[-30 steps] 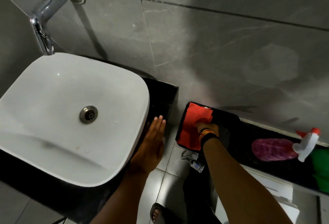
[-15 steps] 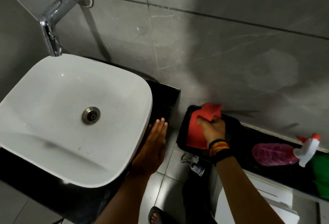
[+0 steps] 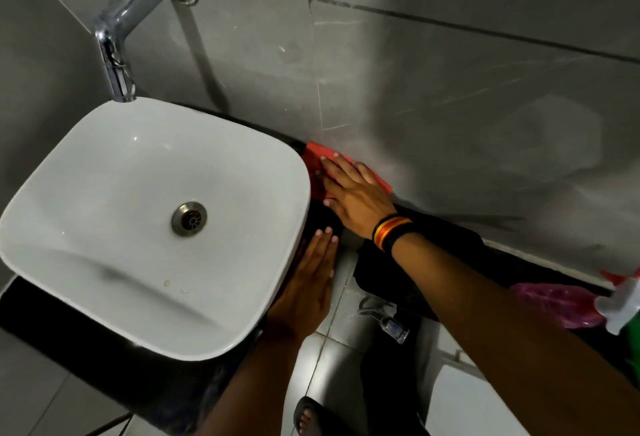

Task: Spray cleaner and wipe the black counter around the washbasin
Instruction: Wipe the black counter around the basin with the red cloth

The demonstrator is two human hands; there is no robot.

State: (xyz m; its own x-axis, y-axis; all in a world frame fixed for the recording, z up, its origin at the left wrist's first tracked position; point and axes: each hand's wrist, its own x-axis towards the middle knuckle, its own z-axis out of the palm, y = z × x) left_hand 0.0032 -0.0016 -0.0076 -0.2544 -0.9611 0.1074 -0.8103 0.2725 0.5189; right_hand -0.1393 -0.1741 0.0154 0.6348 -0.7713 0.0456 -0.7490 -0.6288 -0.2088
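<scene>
Right hand (image 3: 356,198) flat, fingers spread, pressing the red cloth (image 3: 317,158) onto the black tabletop (image 3: 322,217) in the strip between the white washbasin (image 3: 104,193) and the wall. Left hand (image 3: 306,288) flat and empty along the basin's right side. That strip runs from the wall edge back toward the front edge, so the stroke looks to be a pull toward the body. Spray bottle (image 3: 620,304) lies well off to the right, nearer the right hand.
</scene>
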